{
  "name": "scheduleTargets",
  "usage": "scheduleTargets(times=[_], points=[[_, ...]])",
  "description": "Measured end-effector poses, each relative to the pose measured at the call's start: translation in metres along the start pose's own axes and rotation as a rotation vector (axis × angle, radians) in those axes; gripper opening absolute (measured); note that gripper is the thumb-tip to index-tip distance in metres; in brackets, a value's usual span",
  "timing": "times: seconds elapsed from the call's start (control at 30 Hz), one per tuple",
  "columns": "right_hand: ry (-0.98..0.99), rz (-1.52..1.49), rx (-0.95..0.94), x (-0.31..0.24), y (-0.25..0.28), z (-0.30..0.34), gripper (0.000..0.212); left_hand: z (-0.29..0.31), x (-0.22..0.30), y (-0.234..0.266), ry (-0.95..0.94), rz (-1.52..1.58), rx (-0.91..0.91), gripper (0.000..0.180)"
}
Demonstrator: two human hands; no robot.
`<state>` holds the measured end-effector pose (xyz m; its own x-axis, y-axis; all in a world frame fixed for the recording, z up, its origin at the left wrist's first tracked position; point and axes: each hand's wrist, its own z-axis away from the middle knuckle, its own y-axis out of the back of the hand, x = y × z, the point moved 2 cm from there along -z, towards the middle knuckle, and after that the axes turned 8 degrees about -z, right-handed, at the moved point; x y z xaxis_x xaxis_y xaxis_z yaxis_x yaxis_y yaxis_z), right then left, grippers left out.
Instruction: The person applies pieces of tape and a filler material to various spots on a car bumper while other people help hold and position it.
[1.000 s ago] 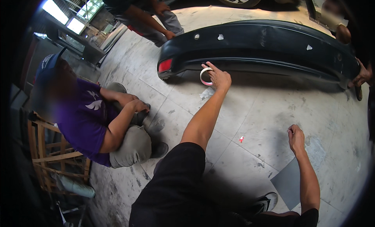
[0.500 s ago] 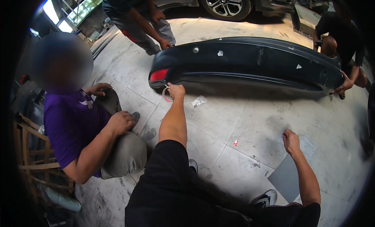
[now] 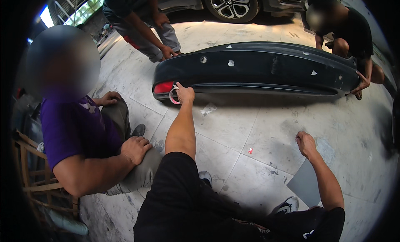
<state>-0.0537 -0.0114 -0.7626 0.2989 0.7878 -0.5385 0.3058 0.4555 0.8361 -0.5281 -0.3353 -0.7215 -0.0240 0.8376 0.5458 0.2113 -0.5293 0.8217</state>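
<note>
Head view — left hand (image 3: 184, 94) with a tape roll (image 3: 171, 94) at the red reflector (image 3: 162, 87) of a dark bumper (image 3: 250, 66).

Stretched crosswise ahead of the person, the bumper has one co-worker's hand (image 3: 168, 52) at its left end and another co-worker's hand (image 3: 362, 82) at its right. The left hand is curled round the tape roll, index finger extended by the reflector; whether its tip touches cannot be told. The right hand (image 3: 306, 144) hangs near a grey sheet (image 3: 305, 184), fingers loosely bent — whether they pinch anything small cannot be made out. The step in hand looks like pointing to, or sizing up, that left corner; the next move seems to call for a secure hold on the roll and a bumper kept steady at both ends.
</note>
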Motion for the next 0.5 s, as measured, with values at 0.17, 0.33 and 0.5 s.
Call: scheduleTargets(times=[0.17,0.33,0.5], points=[[0.001,-0.023,0.026,0.005,-0.003,0.003,0.008,-0.003,0.008,0.007,-0.216,-0.051,0.113,0.069],[0.017,0.037,0.017,0.014,0.003,-0.002,0.007,-0.001,0.037,-0.006,-0.380,-0.048,0.161,0.063],[0.045,0.195,-0.044,-0.012,0.018,-0.039,0.006,-0.010,0.040,-0.002,-0.330,0.081,0.141,0.060]])
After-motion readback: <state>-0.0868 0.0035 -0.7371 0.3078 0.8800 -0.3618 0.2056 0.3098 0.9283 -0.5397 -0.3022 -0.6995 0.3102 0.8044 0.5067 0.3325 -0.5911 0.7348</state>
